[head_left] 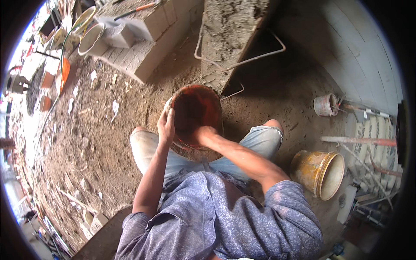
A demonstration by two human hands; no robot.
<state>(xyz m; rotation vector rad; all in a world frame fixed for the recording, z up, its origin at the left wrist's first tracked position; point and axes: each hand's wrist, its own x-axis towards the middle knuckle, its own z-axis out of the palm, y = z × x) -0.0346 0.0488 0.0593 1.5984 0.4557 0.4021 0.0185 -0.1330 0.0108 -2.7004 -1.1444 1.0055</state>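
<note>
A round bucket with a red, stained inner wall [209, 102] stands tilted between my knees, its mouth toward me. My left hand [166, 125] grips the bucket's left rim, fingers along the outside and the edge. My right hand [205, 134] reaches down over the near rim into the bucket. Its fingers disappear in the dark inside, so what they touch is hidden. The bottom of the bucket is too dark to make out.
A mortar-crusted board [229, 39] with a bent metal rod [255, 57] lies just beyond the bucket. Pale blocks [149, 37] stand far left. On the right are a yellow bucket [310, 171] on its side, a small pail [325, 105], a pole [368, 141] and stacked sacks.
</note>
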